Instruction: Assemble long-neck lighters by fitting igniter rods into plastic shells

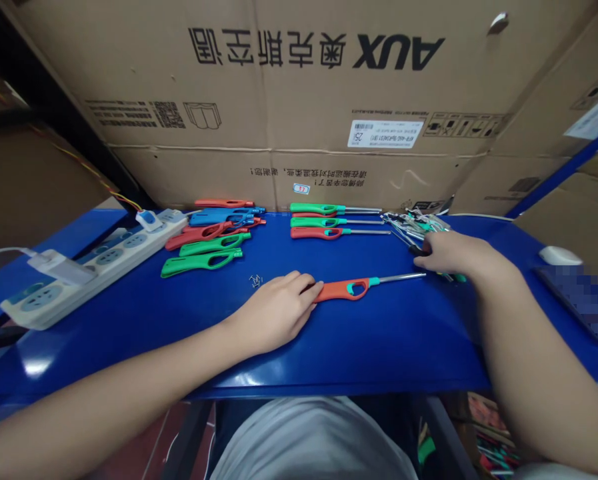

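My left hand [283,308] is closed on the rear of an orange-red long-nosed gas lighter [336,290], which lies on the blue table with its metal tube pointing right. At the right, my right hand [453,253] is closed on a dark-handled screwdriver [417,251], its thin shaft pointing up and left. Just behind those fingers is a pile of lighter innards [413,220] with wires and metal tubes. A few small screws [255,281] are scattered left of my left hand. Several green and red lighters [316,233] with tubes lie in a row farther back.
Red, blue and green lighter handle shells [201,262] are stacked at the back left. A white power strip [101,267] with plugs and cables runs along the left side. A large cardboard sheet [299,120] stands behind the table. A white rounded object [560,255] sits at the right.
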Demonstrator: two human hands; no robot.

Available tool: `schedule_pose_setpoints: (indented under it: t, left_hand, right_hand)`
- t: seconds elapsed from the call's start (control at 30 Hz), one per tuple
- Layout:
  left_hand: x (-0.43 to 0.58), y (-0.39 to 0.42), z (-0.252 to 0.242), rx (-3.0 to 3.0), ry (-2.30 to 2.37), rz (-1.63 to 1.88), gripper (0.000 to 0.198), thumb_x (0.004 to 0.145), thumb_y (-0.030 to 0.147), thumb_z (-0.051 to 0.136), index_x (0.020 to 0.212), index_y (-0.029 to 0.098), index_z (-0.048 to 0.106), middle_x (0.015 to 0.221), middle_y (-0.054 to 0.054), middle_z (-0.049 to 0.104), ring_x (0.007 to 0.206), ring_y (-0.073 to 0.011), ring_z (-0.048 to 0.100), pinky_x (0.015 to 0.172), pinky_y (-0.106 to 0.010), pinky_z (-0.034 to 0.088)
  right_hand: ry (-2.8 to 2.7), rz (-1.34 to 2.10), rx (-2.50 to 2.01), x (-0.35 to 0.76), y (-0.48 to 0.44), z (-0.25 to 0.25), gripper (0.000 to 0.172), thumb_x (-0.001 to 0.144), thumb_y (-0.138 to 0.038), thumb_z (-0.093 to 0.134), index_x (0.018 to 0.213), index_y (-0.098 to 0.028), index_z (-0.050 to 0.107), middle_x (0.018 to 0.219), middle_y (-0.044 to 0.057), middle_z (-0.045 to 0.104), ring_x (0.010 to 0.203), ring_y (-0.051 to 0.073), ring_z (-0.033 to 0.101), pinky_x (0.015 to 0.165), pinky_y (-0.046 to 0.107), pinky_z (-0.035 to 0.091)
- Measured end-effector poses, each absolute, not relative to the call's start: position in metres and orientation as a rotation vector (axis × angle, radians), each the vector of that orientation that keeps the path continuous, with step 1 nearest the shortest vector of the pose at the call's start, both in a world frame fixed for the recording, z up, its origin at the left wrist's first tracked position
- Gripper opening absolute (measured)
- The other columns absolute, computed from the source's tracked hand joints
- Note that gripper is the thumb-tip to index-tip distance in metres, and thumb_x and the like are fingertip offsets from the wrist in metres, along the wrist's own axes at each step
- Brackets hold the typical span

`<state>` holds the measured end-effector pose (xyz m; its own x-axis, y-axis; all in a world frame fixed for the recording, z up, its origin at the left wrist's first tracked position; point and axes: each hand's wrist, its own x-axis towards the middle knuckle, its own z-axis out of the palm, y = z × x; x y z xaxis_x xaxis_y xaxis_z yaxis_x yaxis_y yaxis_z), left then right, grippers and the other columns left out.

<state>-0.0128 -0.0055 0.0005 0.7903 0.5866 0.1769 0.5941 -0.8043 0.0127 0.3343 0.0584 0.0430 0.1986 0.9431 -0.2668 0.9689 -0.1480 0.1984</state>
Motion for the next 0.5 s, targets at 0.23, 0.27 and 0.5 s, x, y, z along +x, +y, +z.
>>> schedule_pose_setpoints:
  t: [0.23,0.27,0.5]
  left_hand:
    - [-0.014,-0.005,-0.003,-2.956,-0.95,-0.246,0.041,0.103,0.02,0.043,0.14,0.007,0.054,0.122,-0.016,0.064,0.105,-0.0278,0.061,0.09,-0.042,0.057]
    - [-0.014,-0.005,-0.003,-2.95,-0.943,-0.232,0.041,0.102,0.019,0.043,0.141,0.007,0.053,0.121,-0.016,0.064,0.105,-0.028,0.061,0.09,-0.042,0.057]
    - [-0.011,-0.012,-0.001,-2.99,-0.953,-0.202,0.042,0.102,0.017,0.044,0.142,0.007,0.052,0.121,-0.016,0.063,0.105,-0.0278,0.059,0.09,-0.043,0.058]
  right_hand:
    - [2.025,-0.046,2.295,0.344,0.059,0.047,0.032,0.088,-0.04,0.056,0.108,-0.016,0.059,0.108,0.02,0.069,0.092,0.032,0.065,0.065,0.036,0.043]
    - [2.111,-0.028,2.345,0.338,0.058,0.048,0.032,0.088,-0.039,0.056,0.109,-0.015,0.059,0.106,0.019,0.07,0.091,0.032,0.065,0.067,0.037,0.043]
    - [2.952,-0.575,2.415,0.258,0.043,0.027,0.028,0.083,-0.042,0.062,0.092,-0.017,0.071,0.082,0.007,0.073,0.071,0.021,0.063,0.063,0.032,0.047]
